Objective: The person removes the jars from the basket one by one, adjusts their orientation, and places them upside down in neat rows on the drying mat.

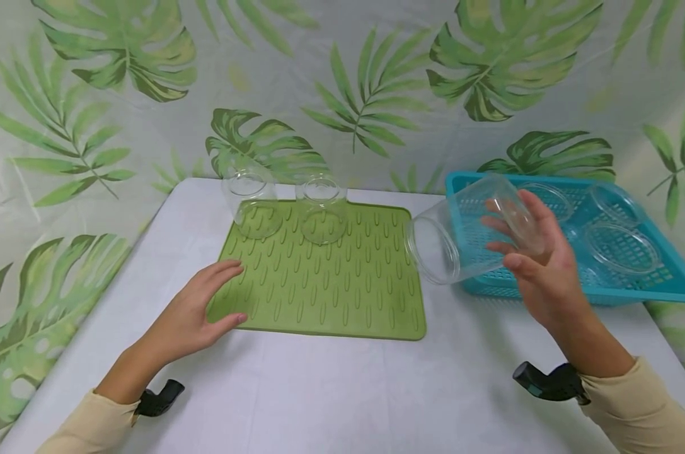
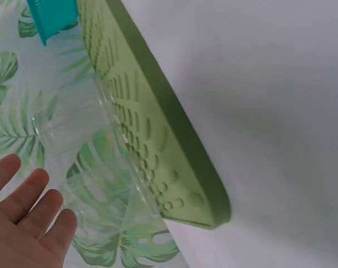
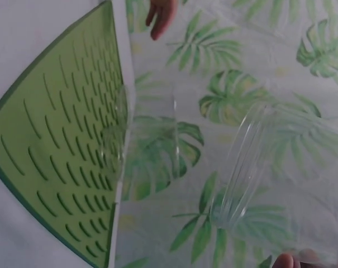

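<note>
My right hand (image 1: 546, 271) grips a clear plastic jar (image 1: 472, 233) near its base. The jar is tilted, its open ringed mouth pointing left and down, between the basket and the mat; in the right wrist view the jar (image 3: 280, 178) shows its threaded rim close up. My left hand (image 1: 191, 312) hovers at the mat's left edge with fingers spread and nothing in it. On the green drying mat (image 1: 342, 277), two clear jars stand mouth down along the back: one jar (image 1: 255, 205) at the back left corner, another jar (image 1: 322, 211) just right of it.
A blue plastic basket (image 1: 643, 293) stands at the right of the white-covered table (image 1: 342, 391), with several clear jars (image 1: 622, 246) lying in it. Behind the table hangs a leaf-patterned cloth (image 1: 376, 82). Dark cameras (image 1: 552, 381) are strapped to both wrists.
</note>
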A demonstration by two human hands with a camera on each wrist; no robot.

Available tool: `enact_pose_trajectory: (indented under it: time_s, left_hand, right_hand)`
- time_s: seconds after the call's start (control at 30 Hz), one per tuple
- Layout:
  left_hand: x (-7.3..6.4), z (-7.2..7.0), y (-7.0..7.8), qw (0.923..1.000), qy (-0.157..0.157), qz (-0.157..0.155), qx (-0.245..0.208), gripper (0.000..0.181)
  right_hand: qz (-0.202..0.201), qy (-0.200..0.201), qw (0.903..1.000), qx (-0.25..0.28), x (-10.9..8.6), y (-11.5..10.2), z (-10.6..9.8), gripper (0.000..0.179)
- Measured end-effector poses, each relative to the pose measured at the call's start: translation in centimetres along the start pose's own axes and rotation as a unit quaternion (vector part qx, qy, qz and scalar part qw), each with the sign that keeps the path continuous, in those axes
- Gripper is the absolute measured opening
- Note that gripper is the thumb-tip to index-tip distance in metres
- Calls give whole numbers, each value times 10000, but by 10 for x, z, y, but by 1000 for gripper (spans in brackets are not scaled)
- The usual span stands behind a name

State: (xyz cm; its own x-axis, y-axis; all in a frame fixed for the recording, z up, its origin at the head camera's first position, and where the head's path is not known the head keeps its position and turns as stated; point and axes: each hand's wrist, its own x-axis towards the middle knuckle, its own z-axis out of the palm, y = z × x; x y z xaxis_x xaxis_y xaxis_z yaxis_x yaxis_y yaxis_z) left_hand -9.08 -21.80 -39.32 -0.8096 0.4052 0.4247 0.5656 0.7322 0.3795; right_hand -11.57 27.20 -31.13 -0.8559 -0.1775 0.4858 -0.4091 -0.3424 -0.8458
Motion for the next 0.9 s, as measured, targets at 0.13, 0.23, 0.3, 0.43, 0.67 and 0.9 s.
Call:
enact_pose_trajectory:
  time_s: [0.13,0.23,0.3,0.43,0.67,0.9]
  left_hand:
    - [-2,1,-5,9995,-205,-96,225,73]
    - [-3,1,-9,9988,-353,-179,302,71]
    - [-3,1,-11,9978,-521,-292,288,70]
    - [-4,1,-14,9919,-1084,-652,112,67]
    - [-3,6,-18,9828,-1585,-943,116,66]
    - [-2,12,-19,9795,-1731,-1002,239,64]
  right_hand:
    - [200,293,9981,-503,1,-3,2,76]
    - [328,352,9948,-899,4,-5,2,79]
    - [466,367,9912,-1183,6,-5,0,81]
    - [925,424,9775,-1848,9,-6,-4,85]
    - [1410,261,9509,-2741,17,-7,-4,87]
    - [1390,-56,9371,-3202,28,-7,2,88]
